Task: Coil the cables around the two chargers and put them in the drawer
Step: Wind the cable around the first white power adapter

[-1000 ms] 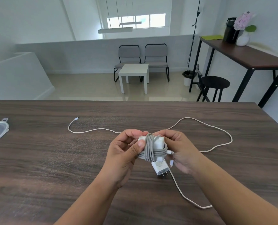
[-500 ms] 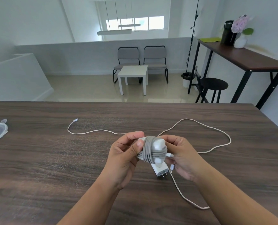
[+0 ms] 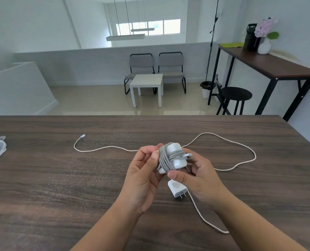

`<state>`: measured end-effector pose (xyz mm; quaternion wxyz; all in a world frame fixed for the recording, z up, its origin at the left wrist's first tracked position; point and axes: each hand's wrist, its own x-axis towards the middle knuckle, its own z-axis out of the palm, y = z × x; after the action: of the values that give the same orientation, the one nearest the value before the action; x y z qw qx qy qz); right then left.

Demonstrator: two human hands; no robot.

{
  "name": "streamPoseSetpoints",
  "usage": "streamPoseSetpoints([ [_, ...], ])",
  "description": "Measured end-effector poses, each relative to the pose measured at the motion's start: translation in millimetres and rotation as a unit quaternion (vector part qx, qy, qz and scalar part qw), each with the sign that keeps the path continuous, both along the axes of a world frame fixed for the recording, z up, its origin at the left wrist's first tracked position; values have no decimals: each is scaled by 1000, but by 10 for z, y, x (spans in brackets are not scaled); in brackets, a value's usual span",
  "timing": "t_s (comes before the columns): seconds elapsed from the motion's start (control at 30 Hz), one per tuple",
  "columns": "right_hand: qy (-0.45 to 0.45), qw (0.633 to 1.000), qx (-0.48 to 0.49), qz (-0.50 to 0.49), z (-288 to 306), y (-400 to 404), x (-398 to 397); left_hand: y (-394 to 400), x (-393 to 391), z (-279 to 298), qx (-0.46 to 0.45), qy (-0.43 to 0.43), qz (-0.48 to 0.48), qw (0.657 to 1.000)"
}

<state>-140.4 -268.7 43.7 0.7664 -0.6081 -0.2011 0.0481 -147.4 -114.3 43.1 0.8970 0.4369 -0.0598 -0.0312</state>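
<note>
Woodgrain table (image 3: pixel 60 178); hands (image 3: pixel 143 180) grip cable-wound charger (image 3: pixel 172 156).

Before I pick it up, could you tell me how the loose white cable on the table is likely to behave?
The white cable lies in slack curves, so it probably flops and trails. It looks thin, likely light. It may drag the small charger.

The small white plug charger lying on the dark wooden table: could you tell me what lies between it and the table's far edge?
In the head view, both hands, holding the cable-wrapped white charger, sit between the small white plug charger and the far edge.
</note>
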Motion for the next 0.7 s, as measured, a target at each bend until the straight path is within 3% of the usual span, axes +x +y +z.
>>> streamPoseSetpoints([
  [0.3,19,999,-34,31,49,-83,110,201,70,117,105,26,-129,986],
  [0.7,23,992,-121,-31,9,-45,153,168,93,53,200,-3,-6,980],
])
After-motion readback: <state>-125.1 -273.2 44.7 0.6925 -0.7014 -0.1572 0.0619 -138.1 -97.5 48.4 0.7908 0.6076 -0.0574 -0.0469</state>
